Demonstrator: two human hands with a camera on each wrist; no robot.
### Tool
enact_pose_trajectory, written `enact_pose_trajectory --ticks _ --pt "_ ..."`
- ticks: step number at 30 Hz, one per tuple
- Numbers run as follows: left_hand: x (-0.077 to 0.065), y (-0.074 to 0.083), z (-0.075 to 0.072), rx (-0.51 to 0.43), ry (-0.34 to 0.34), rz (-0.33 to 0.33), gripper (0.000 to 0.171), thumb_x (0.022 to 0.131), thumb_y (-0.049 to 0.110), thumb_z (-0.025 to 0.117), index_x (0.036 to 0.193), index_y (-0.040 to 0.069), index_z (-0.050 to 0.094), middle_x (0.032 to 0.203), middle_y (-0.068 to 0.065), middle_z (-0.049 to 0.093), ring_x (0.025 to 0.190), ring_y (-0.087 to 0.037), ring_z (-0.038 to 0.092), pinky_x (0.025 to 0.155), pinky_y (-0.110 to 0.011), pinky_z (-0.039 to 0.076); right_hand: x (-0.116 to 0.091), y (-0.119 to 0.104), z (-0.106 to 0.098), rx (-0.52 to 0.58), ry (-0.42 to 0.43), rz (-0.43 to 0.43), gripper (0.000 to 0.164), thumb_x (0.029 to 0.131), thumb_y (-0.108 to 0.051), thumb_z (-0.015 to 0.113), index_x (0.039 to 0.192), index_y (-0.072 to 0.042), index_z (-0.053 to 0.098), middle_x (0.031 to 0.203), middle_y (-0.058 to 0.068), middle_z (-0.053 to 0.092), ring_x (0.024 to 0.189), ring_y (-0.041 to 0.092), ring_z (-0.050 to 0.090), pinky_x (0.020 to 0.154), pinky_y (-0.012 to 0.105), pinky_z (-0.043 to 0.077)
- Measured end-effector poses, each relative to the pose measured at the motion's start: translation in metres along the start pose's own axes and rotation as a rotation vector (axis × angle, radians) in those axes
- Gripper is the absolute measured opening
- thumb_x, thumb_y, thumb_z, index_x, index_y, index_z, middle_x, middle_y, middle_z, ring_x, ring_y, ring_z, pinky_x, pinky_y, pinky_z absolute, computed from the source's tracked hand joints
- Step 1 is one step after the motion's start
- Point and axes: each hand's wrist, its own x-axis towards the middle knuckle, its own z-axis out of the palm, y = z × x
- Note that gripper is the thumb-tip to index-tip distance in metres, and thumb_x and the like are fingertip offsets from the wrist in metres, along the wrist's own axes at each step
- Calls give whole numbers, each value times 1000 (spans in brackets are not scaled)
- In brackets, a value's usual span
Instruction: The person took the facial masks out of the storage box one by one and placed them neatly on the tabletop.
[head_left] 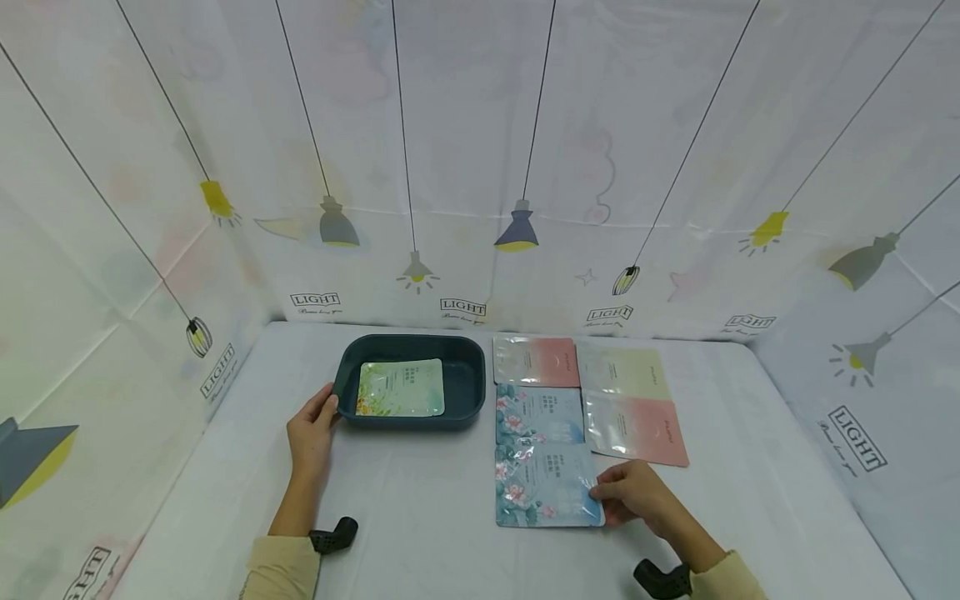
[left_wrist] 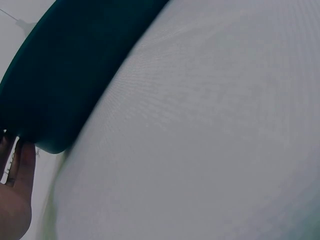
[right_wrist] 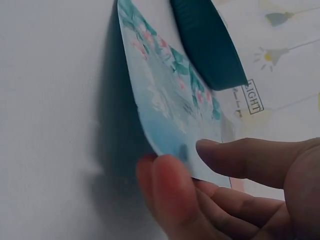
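My left hand (head_left: 312,432) holds the left end of a dark green rectangular tray (head_left: 420,423), its fingertips at the outer wall and rim. In the left wrist view, the fingers (left_wrist: 26,165) meet the tray's lower corner. A green sheet mask packet (head_left: 401,388) lies flat inside the tray. My right hand (head_left: 633,496) pinches the right edge of the nearest blue floral sheet mask packet (head_left: 546,487) between thumb and fingers. In the right wrist view, that packet (right_wrist: 165,95) is tilted up off the cloth at the held side.
Another blue floral packet (head_left: 546,414) lies just beyond the held one. Beside and behind it are a pink packet (head_left: 536,362), a yellow-green packet (head_left: 626,372) and a second pink packet (head_left: 637,427). White cloth (head_left: 420,517) covers the table; a lamp-printed curtain (head_left: 465,167) stands around it.
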Motion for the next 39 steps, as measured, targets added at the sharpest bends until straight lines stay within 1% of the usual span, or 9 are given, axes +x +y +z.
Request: enact_pose_trajectory --ticks 6,9,13,15,19,23,29,33,39 --pt "1 0 0 -21 -8 -6 43 100 22 55 140 5 52 143 -13 53 125 -22 56 84 -7 51 -4 1 -1 -140 -1 -21 19 86 -13 71 94 5 70 66 6 66 55 16 61 52 29 56" --pt "1 0 0 -25 -15 -12 43 101 22 54 140 5 52 144 -13 52 126 -24 55 85 -7 51 -5 -1 0 -181 30 -3 16 86 -11 70 91 4 71 65 7 66 55 16 61 52 30 56" --pt "0 1 0 -22 -8 -4 43 100 23 55 139 5 53 143 -14 53 123 -19 57 84 -7 52 -6 -6 3 -236 92 36 12 85 -10 70 87 1 72 66 8 65 55 18 60 52 30 56" --pt "1 1 0 -21 -3 1 43 100 24 56 139 5 53 142 -14 53 121 -16 58 84 -6 52 -6 -8 2 -258 92 20 13 86 -13 70 87 0 72 66 8 65 55 19 59 52 29 55" --pt "1 0 1 -31 1 0 44 100 24 56 139 3 53 142 -17 53 123 -21 57 84 -7 52 -4 -12 -2 -249 83 -11 19 88 -18 70 90 0 72 68 8 65 56 19 58 52 29 54" --pt "2 -2 1 -38 2 -6 43 100 23 56 138 3 53 141 -16 54 126 -27 55 84 -7 52 -2 -18 -7 -189 59 -58 24 90 -20 68 95 3 72 72 10 67 57 19 60 53 31 57" --pt "3 -5 0 -26 6 8 43 100 23 56 138 3 53 140 -16 54 126 -29 54 83 -7 52 1 -35 -13 -118 35 -118 31 92 -21 66 104 7 69 80 16 69 61 21 63 58 33 60" --pt "3 -6 1 -22 4 11 44 100 23 55 139 3 53 141 -18 53 127 -31 53 83 -6 52 5 -46 -15 -124 44 -158 31 92 -21 66 106 6 69 84 17 70 66 21 64 63 33 60" --pt "3 -5 0 -3 4 7 42 100 23 55 138 4 54 140 -14 55 127 -28 54 83 -6 51 13 -62 -16 -117 39 -240 34 94 -22 64 109 8 67 90 19 69 72 23 64 68 33 61"
